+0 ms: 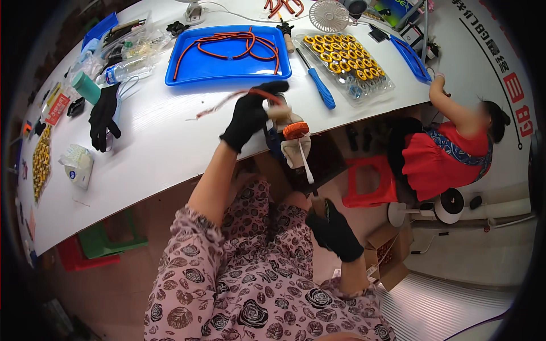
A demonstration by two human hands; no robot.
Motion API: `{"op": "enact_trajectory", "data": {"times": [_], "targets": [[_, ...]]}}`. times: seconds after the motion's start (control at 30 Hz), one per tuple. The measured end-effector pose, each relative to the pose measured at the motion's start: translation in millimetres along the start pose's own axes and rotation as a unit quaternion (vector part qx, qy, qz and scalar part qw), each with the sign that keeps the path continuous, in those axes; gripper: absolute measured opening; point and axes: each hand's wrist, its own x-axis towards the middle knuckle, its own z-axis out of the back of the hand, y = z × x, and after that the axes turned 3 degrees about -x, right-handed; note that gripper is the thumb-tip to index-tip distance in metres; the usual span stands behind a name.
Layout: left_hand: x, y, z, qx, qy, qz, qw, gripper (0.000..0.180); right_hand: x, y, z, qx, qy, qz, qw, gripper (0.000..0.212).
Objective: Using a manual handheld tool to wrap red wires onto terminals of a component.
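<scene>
My left hand (249, 118), in a black glove, is closed at the table's front edge. A reddish-copper wire (227, 100) runs across its fingers, its thinner far-left end looking coiled. Right beside that hand, an orange ring (296, 131) sits on a holder wrapped in pale cloth (296, 152). A white rod (306, 162) slants down from the ring. Lower and to the right, my right hand (335, 232), also black-gloved, is closed round a brown wooden-looking handle (321, 209), partly hidden by the fingers and blurred. It is apart from the ring.
A blue tray (227, 77) holds red-orange wires. To its right lie a blue-handled screwdriver (321, 88) and a plastic tray of yellow rings (381, 88). A black glove (103, 116) and tissue pack (78, 166) lie left. A person in red (443, 162) sits at the right.
</scene>
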Motion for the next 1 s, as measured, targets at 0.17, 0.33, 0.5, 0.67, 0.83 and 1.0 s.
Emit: {"op": "enact_trajectory", "data": {"times": [0.17, 0.33, 0.5, 0.67, 0.83, 1.0], "targets": [[-89.5, -40.0, -31.5, 0.314, -0.075, -0.211, 0.923, 0.047, -82.4, -55.1, 10.0, 0.291, 0.122, -0.107, 0.943, 0.018], [-92.9, -55.7, -53.8, 0.386, 0.023, -0.365, 0.847, 0.043, -93.8, -60.2, 21.6, 0.050, -0.002, 0.017, 0.999, 0.020], [-79.0, -71.9, -34.8, 0.381, -0.040, -0.349, 0.855, 0.033, -68.9, -30.1, 8.2, -0.243, -0.316, 0.186, 0.898, 0.032], [-34.6, -53.8, -1.8, -0.072, -0.312, -0.186, 0.929, 0.018, -42.2, -9.2, 10.7, -0.030, -0.232, 0.060, 0.970, 0.031], [23.1, -7.7, 11.9, -0.243, -0.189, -0.013, 0.951, 0.019, -3.4, 11.3, 28.6, 0.047, 0.014, 0.008, 0.999, 0.028], [34.7, 22.8, -8.2, -0.310, -0.117, 0.067, 0.941, 0.021, 31.6, 45.6, 23.5, 0.097, 0.067, -0.014, 0.993, 0.026]]}}
